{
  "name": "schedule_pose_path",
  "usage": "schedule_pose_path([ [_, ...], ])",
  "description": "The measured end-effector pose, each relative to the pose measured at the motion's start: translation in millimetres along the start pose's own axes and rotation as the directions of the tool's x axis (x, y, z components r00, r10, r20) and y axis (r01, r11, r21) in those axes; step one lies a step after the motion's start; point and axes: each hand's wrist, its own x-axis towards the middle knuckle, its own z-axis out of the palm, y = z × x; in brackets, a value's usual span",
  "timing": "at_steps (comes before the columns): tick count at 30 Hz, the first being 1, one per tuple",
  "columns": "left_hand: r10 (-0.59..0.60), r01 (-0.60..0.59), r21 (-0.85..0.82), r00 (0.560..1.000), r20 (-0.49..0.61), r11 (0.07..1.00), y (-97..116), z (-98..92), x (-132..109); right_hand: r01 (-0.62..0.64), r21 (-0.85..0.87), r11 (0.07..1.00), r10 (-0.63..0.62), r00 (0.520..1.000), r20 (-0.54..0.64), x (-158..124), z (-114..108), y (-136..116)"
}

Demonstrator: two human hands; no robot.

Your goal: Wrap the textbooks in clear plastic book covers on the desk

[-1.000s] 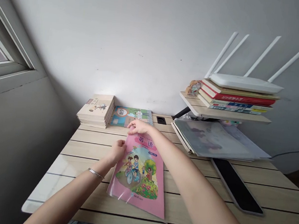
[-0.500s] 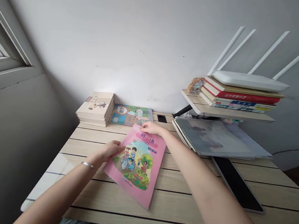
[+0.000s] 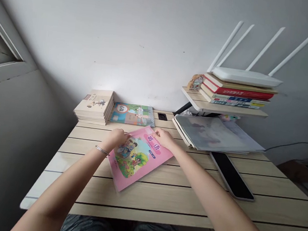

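Observation:
A pink textbook (image 3: 136, 176) with a cartoon cover is tilted clockwise in front of me, its title toward the upper right. My left hand (image 3: 117, 139) grips its left edge, thumb on the cover and the other fingers mostly hidden. At the top edge, my right hand (image 3: 164, 136) pinches the book near the title. Just behind it lies a blue and green textbook (image 3: 133, 114), flat on the desk. To the left of that stands a stack of beige books (image 3: 94, 105).
On the right, a raised shelf (image 3: 207, 105) carries stacked books (image 3: 239, 93) and a white router (image 3: 247, 77) with upright antennas. Beneath sit folders and papers (image 3: 215, 134). A black tablet-like device (image 3: 231, 175) lies on the slatted desk (image 3: 172, 202). A socket (image 3: 162, 116) is set near the wall.
The pink textbook has turned clockwise, its lower end swinging to the left. My left hand has moved up along its edge, and both hands still hold it. The view has shifted slightly.

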Motion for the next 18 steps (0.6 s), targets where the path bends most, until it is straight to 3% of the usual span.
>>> schedule_pose_path([
  [6, 0.038, -0.037, -0.07, 0.999, 0.016, 0.997, -9, 0.8, -30, 0.087, -0.076, 0.993, -0.083, 0.995, 0.054, 9, -29, -15],
  [11, -0.037, 0.025, -0.177, 0.998, -0.06, 0.984, -10, 24.7, -46, 0.238, -0.24, 0.941, -0.237, 0.971, 0.032, 47, -61, -67],
  [15, -0.14, 0.116, -0.211, 0.985, -0.103, 0.971, -7, 35.5, -39, 0.369, -0.374, 0.851, -0.427, 0.901, -0.083, 63, -55, -109],
  [18, -0.141, 0.122, -0.216, 0.987, -0.075, 0.969, -6, 31.0, -32, 0.461, -0.301, 0.835, -0.523, 0.836, -0.169, 52, -37, -111],
])
